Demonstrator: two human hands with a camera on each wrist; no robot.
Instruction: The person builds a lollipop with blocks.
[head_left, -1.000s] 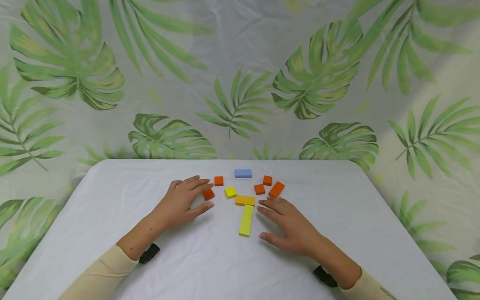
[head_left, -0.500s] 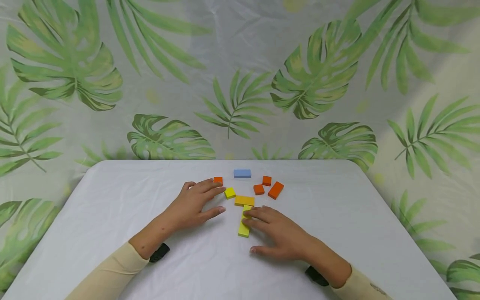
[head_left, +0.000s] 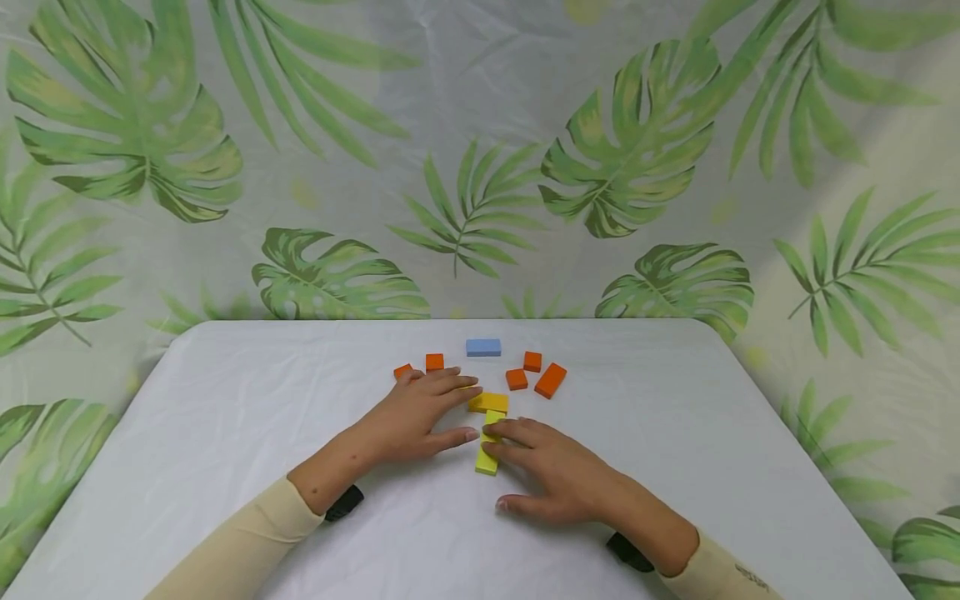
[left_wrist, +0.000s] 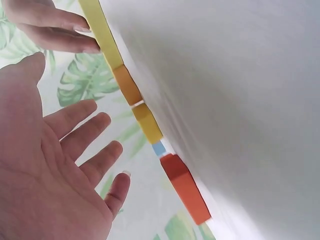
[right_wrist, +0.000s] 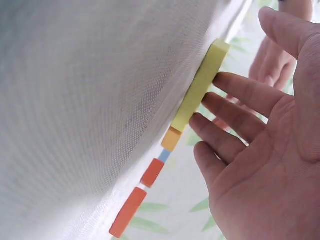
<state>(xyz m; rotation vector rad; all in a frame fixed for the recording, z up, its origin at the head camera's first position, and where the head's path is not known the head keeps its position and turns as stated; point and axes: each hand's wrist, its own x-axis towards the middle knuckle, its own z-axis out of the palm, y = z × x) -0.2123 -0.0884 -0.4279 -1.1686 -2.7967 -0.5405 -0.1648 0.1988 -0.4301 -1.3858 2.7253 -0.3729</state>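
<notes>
My right hand (head_left: 558, 471) has the tips of its extended fingers on the long pale yellow block (head_left: 486, 463), its thumb held apart. In the right wrist view those fingertips meet the upper face of the long block (right_wrist: 202, 82). My left hand (head_left: 412, 418) hovers with spread fingers, its fingertips close by the amber block (head_left: 493, 403), which lies crosswise at the long block's far end. Beneath the left fingers, a small yellow block is almost wholly hidden from the head view; the left wrist view shows this yellow block (left_wrist: 147, 123) beyond the amber one.
A blue block (head_left: 483, 347) lies near the table's far edge. Two small orange blocks sit beyond the left hand, one orange block (head_left: 434, 362) behind the other, partly covered. Right of centre are two orange cubes and an orange oblong block (head_left: 551, 381). White cloth covers the table (head_left: 660, 400).
My left hand has moved right, from the orange blocks to over the small yellow block. My right hand has come left and lowered its fingertips onto the long block. The blocks look unmoved.
</notes>
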